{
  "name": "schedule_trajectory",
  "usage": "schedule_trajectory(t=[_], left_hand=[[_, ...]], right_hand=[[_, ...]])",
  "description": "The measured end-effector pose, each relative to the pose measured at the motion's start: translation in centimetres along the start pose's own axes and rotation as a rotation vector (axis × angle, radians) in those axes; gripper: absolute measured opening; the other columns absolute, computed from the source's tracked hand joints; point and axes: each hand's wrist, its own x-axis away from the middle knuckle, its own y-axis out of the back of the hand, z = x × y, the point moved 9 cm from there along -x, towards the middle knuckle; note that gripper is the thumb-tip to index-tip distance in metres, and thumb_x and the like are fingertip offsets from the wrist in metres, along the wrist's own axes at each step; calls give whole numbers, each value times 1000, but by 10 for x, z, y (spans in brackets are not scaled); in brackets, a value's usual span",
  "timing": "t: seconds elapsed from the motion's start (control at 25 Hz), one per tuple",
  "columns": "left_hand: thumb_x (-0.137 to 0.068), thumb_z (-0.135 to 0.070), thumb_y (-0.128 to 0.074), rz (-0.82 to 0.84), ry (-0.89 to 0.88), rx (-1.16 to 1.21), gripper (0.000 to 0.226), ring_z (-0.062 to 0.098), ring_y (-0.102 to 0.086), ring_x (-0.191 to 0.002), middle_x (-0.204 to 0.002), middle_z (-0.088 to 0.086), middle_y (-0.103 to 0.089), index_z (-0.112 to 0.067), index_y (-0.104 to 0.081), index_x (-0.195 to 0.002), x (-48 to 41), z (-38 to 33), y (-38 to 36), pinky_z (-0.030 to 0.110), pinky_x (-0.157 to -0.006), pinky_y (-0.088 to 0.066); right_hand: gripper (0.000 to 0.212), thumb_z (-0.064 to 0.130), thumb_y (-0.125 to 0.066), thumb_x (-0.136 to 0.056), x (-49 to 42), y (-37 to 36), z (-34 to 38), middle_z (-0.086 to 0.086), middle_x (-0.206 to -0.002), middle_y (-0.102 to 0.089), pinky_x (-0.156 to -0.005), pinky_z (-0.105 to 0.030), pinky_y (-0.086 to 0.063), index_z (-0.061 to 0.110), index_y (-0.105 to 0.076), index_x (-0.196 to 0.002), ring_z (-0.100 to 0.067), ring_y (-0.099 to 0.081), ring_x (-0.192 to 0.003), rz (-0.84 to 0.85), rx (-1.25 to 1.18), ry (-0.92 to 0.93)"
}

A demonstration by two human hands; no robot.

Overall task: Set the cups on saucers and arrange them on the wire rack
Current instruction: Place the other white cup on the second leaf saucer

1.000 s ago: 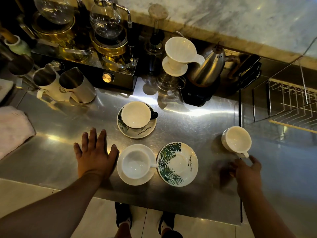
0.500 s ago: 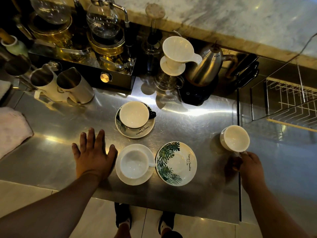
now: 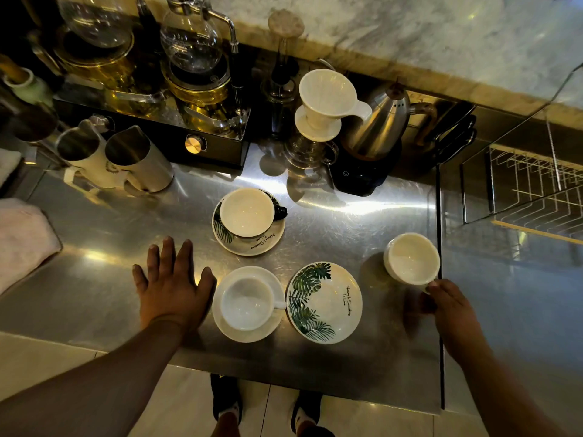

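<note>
A loose white cup (image 3: 411, 258) stands at the right of the steel counter (image 3: 94, 294); my right hand (image 3: 448, 313) pinches its handle at the near rim. An empty leaf-printed saucer (image 3: 325, 302) lies just left of it. Beside that, a plain white cup (image 3: 247, 302) sits on a white saucer (image 3: 220, 323). Farther back, a dark-handled cup (image 3: 247, 212) rests on a second leaf saucer (image 3: 252, 244). My left hand (image 3: 172, 283) lies flat on the counter, fingers spread, next to the white saucer. The wire rack (image 3: 542, 193) is at the far right.
Two steel milk pitchers (image 3: 116, 156) stand at the back left, a siphon brewer on a black base (image 3: 192, 89) behind them. A white dripper on a glass server (image 3: 321, 108) and a steel kettle (image 3: 381, 121) sit at the back. A pale cloth (image 3: 22, 241) lies at the left edge.
My right hand moved forward to the loose cup and took its handle between the fingers. My left hand stayed flat on the counter.
</note>
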Motion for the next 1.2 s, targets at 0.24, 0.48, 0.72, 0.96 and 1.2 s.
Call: schedule_trajectory(t=[0.24, 0.48, 0.72, 0.96, 1.2], left_hand=[[-94, -67, -31, 5, 5, 5, 76, 25, 0, -160, -174, 3, -13, -34, -18, -162, 0, 0, 1, 57, -126, 2], [-94, -67, -31, 6, 3, 8, 76, 26, 0, -160, -174, 3, -12, -34, -19, -161, 0, -1, 2, 58, -127, 0], [-95, -68, -30, -10, -1, 2, 75, 26, -1, -160, -174, 3, -14, -34, -19, -161, 0, 0, 0, 58, -127, -1], [-94, -67, -31, -6, 1, 8, 76, 26, 0, -160, -174, 3, -14, -34, -19, -161, 0, 1, 0, 56, -126, 2], [-94, -66, -33, -5, 0, 21, 75, 25, 0, -160, -173, 4, -15, -34, -21, -161, 0, 0, 1, 57, -127, 1]], right_hand=[[26, 10, -48, -105, 13, -39, 14, -13, -72, -66, -66, -41, -51, 7, -65, -86, -27, -64, -68, 244, 163, 132], [28, 3, -49, -103, 34, -79, 30, -6, -68, -65, -66, -37, -50, 9, -64, -80, -20, -62, -65, 438, 203, 174], [26, 11, -51, -104, 51, -103, 38, -5, -70, -63, -70, -38, -50, 12, -65, -83, -20, -61, -68, 548, 269, 179], [27, 16, -53, -103, 56, -112, 37, 3, -67, -62, -69, -37, -48, 19, -64, -78, -11, -58, -65, 595, 319, 162], [22, 15, -53, -102, 58, -116, 37, 1, -71, -62, -69, -37, -48, 12, -65, -84, -9, -57, -66, 620, 347, 157]])
